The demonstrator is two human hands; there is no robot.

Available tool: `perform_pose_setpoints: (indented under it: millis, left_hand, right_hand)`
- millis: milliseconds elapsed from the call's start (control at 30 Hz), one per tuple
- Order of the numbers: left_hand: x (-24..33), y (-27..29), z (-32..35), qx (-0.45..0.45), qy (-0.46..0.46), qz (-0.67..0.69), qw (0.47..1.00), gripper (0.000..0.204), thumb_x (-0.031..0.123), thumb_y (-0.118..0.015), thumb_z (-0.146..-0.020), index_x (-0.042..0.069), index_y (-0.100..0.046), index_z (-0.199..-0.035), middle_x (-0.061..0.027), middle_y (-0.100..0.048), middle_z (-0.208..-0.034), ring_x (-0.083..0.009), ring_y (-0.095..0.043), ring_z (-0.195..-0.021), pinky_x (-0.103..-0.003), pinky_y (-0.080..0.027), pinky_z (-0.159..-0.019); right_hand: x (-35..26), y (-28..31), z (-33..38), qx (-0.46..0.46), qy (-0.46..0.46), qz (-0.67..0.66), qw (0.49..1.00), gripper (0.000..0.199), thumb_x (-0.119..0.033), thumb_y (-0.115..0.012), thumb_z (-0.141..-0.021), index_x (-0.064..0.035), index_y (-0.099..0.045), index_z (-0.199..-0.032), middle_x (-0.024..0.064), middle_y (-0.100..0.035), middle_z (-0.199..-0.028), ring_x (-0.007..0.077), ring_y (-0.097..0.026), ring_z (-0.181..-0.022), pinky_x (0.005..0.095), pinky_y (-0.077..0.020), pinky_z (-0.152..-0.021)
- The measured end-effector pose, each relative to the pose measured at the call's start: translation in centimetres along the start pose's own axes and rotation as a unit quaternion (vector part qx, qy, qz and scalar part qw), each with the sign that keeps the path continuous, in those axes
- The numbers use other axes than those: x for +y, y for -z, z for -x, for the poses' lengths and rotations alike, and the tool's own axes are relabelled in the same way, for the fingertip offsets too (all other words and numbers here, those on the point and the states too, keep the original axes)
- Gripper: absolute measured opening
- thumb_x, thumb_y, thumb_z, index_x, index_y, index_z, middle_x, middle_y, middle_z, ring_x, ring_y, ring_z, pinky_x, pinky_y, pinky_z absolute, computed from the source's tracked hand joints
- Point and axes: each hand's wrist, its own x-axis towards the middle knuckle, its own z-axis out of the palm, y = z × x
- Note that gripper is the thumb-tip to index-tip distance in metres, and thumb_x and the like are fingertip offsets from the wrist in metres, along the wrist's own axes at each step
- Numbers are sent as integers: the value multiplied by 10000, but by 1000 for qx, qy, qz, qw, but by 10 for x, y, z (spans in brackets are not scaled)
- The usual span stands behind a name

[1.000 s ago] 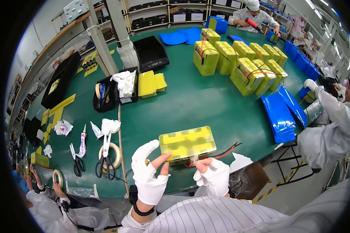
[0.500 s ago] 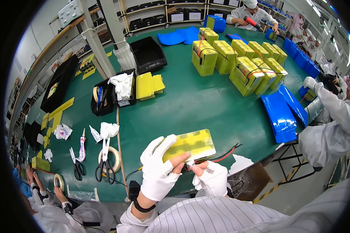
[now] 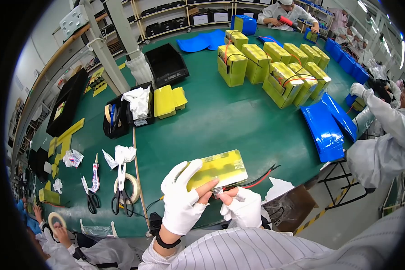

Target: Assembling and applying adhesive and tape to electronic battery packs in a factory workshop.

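A yellow-wrapped battery pack (image 3: 225,165) lies in front of me on the green table. My left hand (image 3: 181,204), in a white glove with bare fingertips, grips its near left side. Its bare fingers press by a small striped ribbon connector (image 3: 217,191) at the pack's near edge. My right hand (image 3: 245,209), gloved likewise, pinches the lower end of that connector between bare thumb and finger. Red and black wires (image 3: 263,178) run out from the pack to the right. The palms hide part of the wiring.
Scissors (image 3: 121,193), a masking tape roll (image 3: 132,182) and a glue tube (image 3: 95,176) lie left. Several yellow packs (image 3: 231,67) stand at the back, blue sleeves (image 3: 321,135) right. Black bins (image 3: 168,65) sit back left. Co-workers surround the table; one's hand (image 3: 62,235) is lower left.
My hands stay at the connector, with only slight finger movement. At lower left, a co-worker's hand has raised a tape roll and moved it left. My view has shifted slightly.
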Motion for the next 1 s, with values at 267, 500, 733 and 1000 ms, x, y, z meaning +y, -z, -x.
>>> perform_pose_setpoints:
  millis: [267, 500, 733, 1000]
  left_hand:
    - [-4, -2, 2, -2, -12, -2, 1000, 428, 170, -813, -657, 270, -780, -1073, -81, -596, -1345, -347, -526, -1218, -437, -396, -1028]
    - [-11, -10, 5, 15, -24, -1, 1000, 285, 400, -711, -818, 262, -791, -1053, -91, -599, -1333, -344, -534, -1208, -434, -402, -1009]
    - [-3, -17, 6, 41, -9, -22, 999, 306, 450, -642, -884, 244, -797, -1050, -97, -604, -1313, -332, -549, -1198, -438, -407, -998]
    - [1, -21, 6, 68, 6, -16, 998, 234, 351, -675, -874, 242, -800, -1039, -86, -612, -1297, -331, -547, -1208, -425, -416, -998]
  right_hand:
    - [0, -1, 1, 4, -2, 5, 1000, 172, -125, -735, -905, 29, -710, -978, 49, -660, -661, 70, -555, -501, 208, -410, -453]
    - [2, 1, 2, 8, -11, -9, 1000, 189, -145, -738, -907, 28, -709, -975, 47, -655, -649, 74, -549, -485, 208, -385, -443]
    - [-1, 1, 7, -5, -45, -46, 998, 193, -163, -708, -935, 22, -713, -991, 32, -635, -621, 84, -533, -461, 218, -345, -432]
    - [1, 28, 12, -177, -228, -290, 912, 426, -161, -493, -1037, -1, -464, -1431, -1, -511, -649, 76, -426, -494, 207, -335, -470]
